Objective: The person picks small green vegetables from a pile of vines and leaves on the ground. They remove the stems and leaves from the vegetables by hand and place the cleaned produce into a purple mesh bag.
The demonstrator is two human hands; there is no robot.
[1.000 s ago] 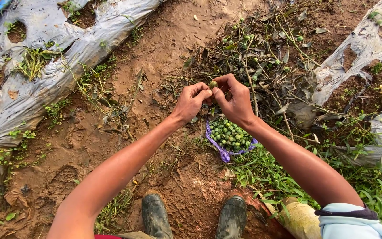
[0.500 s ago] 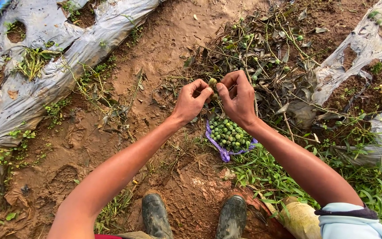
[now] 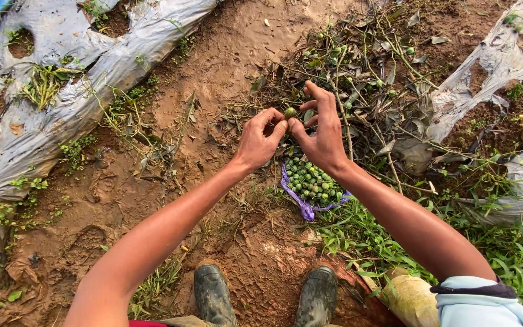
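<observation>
Muddy ground lies under my outstretched arms. My left hand [image 3: 257, 140] curls, thumb and forefinger pinching a small green fruit [image 3: 290, 112]; my right hand [image 3: 322, 134] touches it too, fingers partly spread. Below sits a purple bag [image 3: 304, 208] of green fruits.

Silver plastic sheeting [image 3: 86, 91] is lying well to the left of the grip, another strip [image 3: 503, 60] far to its right. Two muddy rubber boots [image 3: 213, 295] are standing on wet brown soil [image 3: 231, 54] below it. Green grass [image 3: 364, 236] is growing lower right.
</observation>
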